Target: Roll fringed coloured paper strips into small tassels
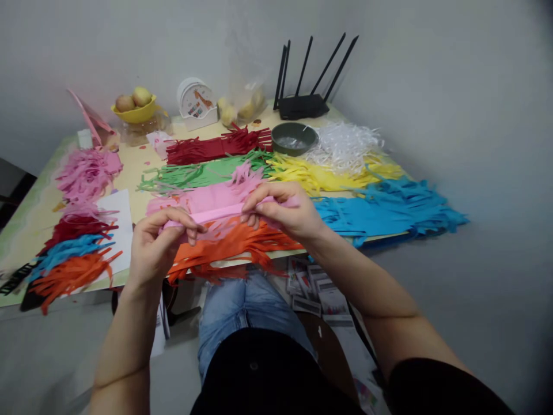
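A narrow folded strip of pink tissue paper (pixel 220 213) is stretched level between my two hands, above the table's front edge. My left hand (pixel 166 233) pinches its left end, fingers curled over it. My right hand (pixel 283 210) grips the other end, with a short pink tip sticking out past the fingers. Just behind lies fringed pink paper (pixel 211 196), partly hidden by the strip and hands. Fringed orange paper (pixel 224 245) hangs slightly over the front edge beneath my hands. To the right of my right hand spreads fringed blue paper (pixel 380 210).
Behind lie green (pixel 220 172), dark red (pixel 207 148), yellow (pixel 324 176) and white fringed paper (pixel 345 144). A dark bowl (pixel 294 138) and a black router (pixel 305 106) stand at the back. At left, assorted fringes (pixel 73 253) lie beside a white sheet (pixel 118 225).
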`<action>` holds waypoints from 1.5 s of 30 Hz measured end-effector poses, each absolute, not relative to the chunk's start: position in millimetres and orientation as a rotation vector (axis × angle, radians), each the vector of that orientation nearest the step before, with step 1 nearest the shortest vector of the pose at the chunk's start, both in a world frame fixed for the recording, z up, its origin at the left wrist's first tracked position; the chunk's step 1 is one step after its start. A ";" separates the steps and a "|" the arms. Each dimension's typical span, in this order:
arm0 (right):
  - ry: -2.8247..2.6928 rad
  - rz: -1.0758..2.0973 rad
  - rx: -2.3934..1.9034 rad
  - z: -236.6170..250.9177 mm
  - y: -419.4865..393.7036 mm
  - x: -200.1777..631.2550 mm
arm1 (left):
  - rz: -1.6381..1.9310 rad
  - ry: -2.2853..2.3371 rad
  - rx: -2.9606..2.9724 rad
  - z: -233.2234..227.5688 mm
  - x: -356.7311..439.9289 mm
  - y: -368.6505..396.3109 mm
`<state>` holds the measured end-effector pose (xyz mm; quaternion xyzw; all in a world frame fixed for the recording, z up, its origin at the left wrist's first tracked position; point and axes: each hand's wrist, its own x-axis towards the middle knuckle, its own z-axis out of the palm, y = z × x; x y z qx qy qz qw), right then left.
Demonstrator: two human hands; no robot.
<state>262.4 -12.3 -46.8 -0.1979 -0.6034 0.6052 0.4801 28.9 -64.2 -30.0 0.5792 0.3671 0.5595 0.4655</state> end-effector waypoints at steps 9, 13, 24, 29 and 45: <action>-1.904 0.874 -0.789 -37.7 -22.2 270.9 | 1.298 1.357 1.883 -29.0 24.3 -66.1; -1.977 0.762 -0.862 -36.8 -21.4 274.0 | 1.093 1.386 2.080 -26.0 19.7 -65.5; -1.579 1.522 -0.581 -46.4 -15.6 270.2 | 1.198 1.146 1.340 -33.4 25.5 -65.5; -1.586 1.580 -0.523 -47.7 -6.4 271.1 | 1.264 1.053 1.237 -38.3 29.6 -62.1; -2.515 0.299 -0.304 -24.1 -8.7 288.6 | 0.690 1.077 2.240 -3.5 30.6 -42.3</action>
